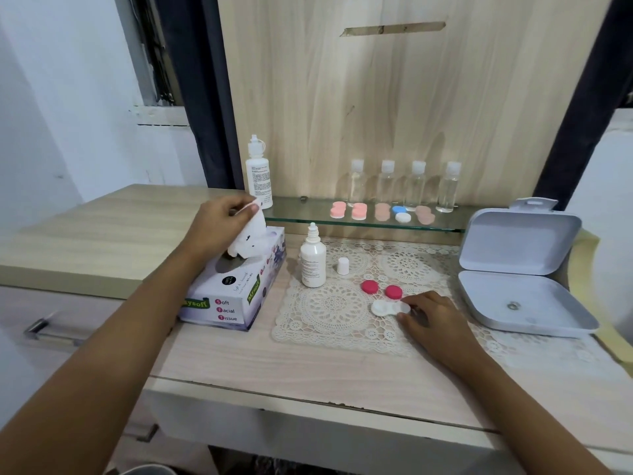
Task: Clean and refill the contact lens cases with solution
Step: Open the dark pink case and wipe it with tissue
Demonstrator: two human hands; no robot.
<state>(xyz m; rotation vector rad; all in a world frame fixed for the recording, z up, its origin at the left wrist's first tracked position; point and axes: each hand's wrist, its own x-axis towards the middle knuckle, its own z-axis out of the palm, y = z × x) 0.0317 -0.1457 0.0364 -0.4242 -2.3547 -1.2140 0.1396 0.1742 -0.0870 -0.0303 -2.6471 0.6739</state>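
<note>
In the head view, the left hand [224, 217] is pinching a white tissue [248, 238] between thumb and fingers, directly above the tissue box [236, 293]. The right hand [430, 315] is resting on the lace mat [329, 323] on the desk [308, 371], its curled fingers gripping one end of the white lens case [385, 308]. Two pink caps [370, 286] are lying just beyond those fingers. The solution bottle [313, 260] (uncapped, its white cap [343, 266] beside it) is standing between both hands.

Four clear bottles [386, 186], two red caps [370, 286]
</note>
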